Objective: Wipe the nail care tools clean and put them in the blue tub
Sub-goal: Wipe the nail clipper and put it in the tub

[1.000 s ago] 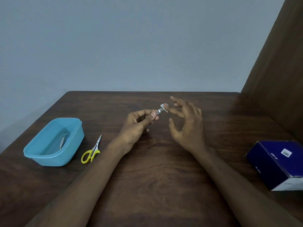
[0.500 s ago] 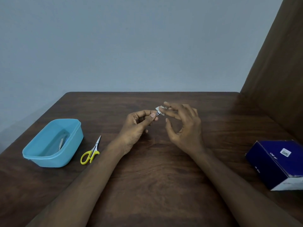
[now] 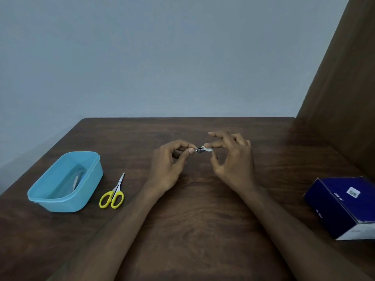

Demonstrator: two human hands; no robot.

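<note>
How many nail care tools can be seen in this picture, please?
3. A small metal clipper pinched in the left hand, yellow-handled scissors on the table beside the blue tub, and one metal tool inside the tub. The tub may hide more.
</note>
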